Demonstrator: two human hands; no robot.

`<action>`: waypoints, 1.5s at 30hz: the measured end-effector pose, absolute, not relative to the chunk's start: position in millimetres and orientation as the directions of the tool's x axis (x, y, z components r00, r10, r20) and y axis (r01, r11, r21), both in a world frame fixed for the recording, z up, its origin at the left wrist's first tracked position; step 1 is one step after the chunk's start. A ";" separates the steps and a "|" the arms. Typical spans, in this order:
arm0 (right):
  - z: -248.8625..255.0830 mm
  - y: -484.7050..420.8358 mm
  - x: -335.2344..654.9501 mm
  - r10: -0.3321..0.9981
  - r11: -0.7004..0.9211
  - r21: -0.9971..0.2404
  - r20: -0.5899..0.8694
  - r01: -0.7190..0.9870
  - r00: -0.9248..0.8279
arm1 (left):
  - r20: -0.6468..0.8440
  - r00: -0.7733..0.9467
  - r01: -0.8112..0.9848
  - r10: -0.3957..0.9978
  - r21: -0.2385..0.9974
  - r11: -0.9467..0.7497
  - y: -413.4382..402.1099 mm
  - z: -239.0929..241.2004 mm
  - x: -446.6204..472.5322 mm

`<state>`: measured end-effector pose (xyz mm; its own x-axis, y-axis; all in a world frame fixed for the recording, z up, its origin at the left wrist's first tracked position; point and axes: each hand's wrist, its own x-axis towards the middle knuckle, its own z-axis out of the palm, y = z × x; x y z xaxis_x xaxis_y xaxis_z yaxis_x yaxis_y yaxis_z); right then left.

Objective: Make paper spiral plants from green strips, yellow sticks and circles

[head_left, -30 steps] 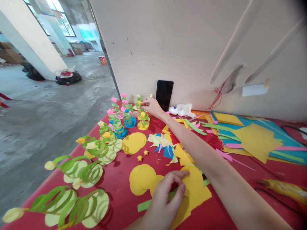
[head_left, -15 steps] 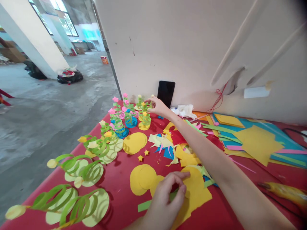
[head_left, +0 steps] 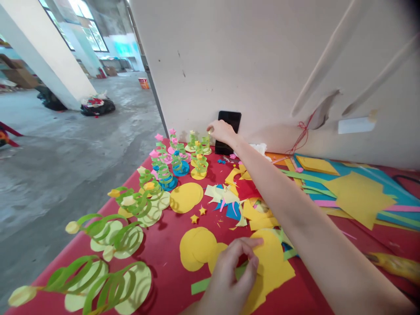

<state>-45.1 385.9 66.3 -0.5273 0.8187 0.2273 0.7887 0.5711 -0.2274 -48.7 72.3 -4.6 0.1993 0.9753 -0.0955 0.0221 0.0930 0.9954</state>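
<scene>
Lying across a red table [head_left: 157, 258], cut paper shapes are being handled. At the near edge, a yellow paper circle [head_left: 271, 256] is being pinched by the left hand [head_left: 229, 271]. By the far wall, beside a black phone [head_left: 233, 119], a small green spiral tree [head_left: 205, 144] is being pinched at its top by the right hand [head_left: 223, 130].

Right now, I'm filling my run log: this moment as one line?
left hand: pinching yellow paper | right hand: at far green spiral top, grip unclear | red table: strewn with paper scraps

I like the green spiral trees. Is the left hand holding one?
No, the left hand pinches a yellow paper circle; the green spiral trees stand apart.
</scene>
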 end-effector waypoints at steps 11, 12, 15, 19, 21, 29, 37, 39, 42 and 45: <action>73.2 381.3 -47.9 0.812 0.580 -0.112 0.164 0.807 -0.560 | -0.081 0.198 0.021 0.977 0.997 0.079 71.9 -3.2 -49.4; 72.9 380.7 -49.2 0.810 0.582 -0.108 0.165 0.806 -0.563 | -0.081 0.196 0.019 0.977 0.997 0.078 71.7 -3.4 -49.2; 70.4 379.9 -53.7 0.803 0.592 -0.106 0.165 0.799 -0.573 | -0.089 0.193 0.020 0.977 0.996 0.087 70.4 -3.1 -48.9; 70.6 376.8 -55.7 0.791 0.606 -0.112 0.197 0.788 -0.580 | -0.092 0.199 0.022 0.976 0.996 0.089 69.7 -1.7 -49.4; 74.6 371.3 -50.2 0.783 0.609 -0.111 0.241 0.785 -0.574 | -0.101 0.195 0.025 0.976 0.995 0.098 70.0 -1.3 -49.9; 62.2 345.1 15.2 0.790 0.601 -0.039 0.183 0.798 -0.586 | -0.099 0.203 0.008 0.974 0.995 0.100 70.0 -4.3 -49.0; 20.2 344.2 30.5 0.823 0.568 0.044 -0.042 0.822 -0.567 | -0.095 0.195 0.036 0.976 0.995 0.089 69.6 -3.7 -49.1; 17.1 342.8 29.1 0.825 0.566 0.058 -0.053 0.823 -0.563 | -0.096 0.200 0.031 0.975 0.995 0.091 68.9 -3.4 -48.9; 13.4 342.8 28.7 0.829 0.560 0.072 -0.057 0.826 -0.557 | -0.106 0.202 0.020 0.974 0.994 0.104 68.0 -3.0 -48.1; 9.3 345.0 28.4 0.833 0.553 0.076 -0.051 0.829 -0.551 | -0.114 0.197 0.020 0.974 0.993 0.113 67.6 -2.8 -47.7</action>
